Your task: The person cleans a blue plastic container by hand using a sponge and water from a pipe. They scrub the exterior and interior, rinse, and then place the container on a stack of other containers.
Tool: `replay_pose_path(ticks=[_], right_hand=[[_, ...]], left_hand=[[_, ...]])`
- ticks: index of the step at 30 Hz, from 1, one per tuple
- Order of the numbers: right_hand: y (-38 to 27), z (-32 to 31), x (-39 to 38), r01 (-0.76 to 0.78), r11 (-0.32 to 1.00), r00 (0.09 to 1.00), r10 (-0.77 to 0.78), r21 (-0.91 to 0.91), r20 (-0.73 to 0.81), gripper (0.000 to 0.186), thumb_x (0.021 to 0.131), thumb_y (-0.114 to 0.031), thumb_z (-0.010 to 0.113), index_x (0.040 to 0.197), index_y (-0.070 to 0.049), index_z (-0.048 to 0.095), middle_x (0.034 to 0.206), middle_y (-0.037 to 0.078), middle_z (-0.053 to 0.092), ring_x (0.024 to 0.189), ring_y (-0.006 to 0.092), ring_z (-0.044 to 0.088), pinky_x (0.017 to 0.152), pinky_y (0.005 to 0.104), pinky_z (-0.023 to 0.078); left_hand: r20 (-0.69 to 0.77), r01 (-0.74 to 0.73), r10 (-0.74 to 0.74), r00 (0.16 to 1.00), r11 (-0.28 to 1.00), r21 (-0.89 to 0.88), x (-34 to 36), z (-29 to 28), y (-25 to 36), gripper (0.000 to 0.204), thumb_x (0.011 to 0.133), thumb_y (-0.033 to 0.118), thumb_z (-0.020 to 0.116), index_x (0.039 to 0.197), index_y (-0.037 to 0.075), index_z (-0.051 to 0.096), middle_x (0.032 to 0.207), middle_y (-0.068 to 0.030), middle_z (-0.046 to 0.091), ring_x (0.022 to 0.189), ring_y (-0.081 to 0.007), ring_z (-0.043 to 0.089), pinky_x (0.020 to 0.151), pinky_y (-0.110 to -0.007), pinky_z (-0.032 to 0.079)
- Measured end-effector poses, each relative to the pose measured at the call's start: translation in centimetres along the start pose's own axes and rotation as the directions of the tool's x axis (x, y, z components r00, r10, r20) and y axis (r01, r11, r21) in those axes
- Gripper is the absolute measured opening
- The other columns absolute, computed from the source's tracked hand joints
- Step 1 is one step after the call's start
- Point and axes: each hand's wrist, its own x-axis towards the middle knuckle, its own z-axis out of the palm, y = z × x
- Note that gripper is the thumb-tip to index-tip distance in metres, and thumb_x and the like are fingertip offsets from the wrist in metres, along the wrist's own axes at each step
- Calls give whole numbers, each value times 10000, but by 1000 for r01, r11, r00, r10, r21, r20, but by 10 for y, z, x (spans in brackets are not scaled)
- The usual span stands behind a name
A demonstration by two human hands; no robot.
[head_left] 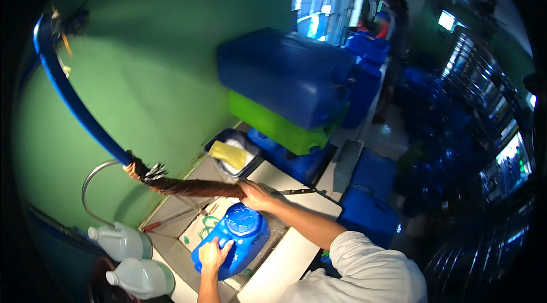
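Note:
A blue plastic water jug [245,254] lies tilted in a white-tiled sink [178,220], its round lid [243,220] toward the upper right. My left hand [212,254] grips the near side of the jug, fingers and thumb around what looks like its handle. Above the jug, my right hand [254,195] is closed round the end of a thick hose wrapped in brown material [191,187]. From the wrap, the hose's blue length [85,103] rises along the green wall. The hose's opening is hidden behind my right hand.
Two whitish jugs [142,277] stand left of the sink. A dark basin with a yellow sponge [228,155] sits behind it, near a knife [296,192]. Stacked blue and green containers [285,75] rise beyond. Farther back, a person [399,23] stands by blue jugs.

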Motion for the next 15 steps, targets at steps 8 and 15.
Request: replay_pose_path(ticks=[8,15], right_hand=[[50,-8,126,173,942,982,-189,-286,-27,662,825,-171,699,1436,-53,472,1423,198,514,1338,366,495,1109,418,417],[90,5,187,152,821,867,157,-550,474,892,892,-319,681,1630,-317,180,1697,120,146,1529,420,206,1245,521,195]], left_hand=[[70,30,-29,997,999,-12,1,-3,1,710,821,737,625,950,48,734,733,-173,723,720,-360,721,711,-472,565],[39,62,-63,997,998,3,1,-3,3,721,800,749,644,935,49,755,716,-161,724,709,-339,725,731,-455,569]])
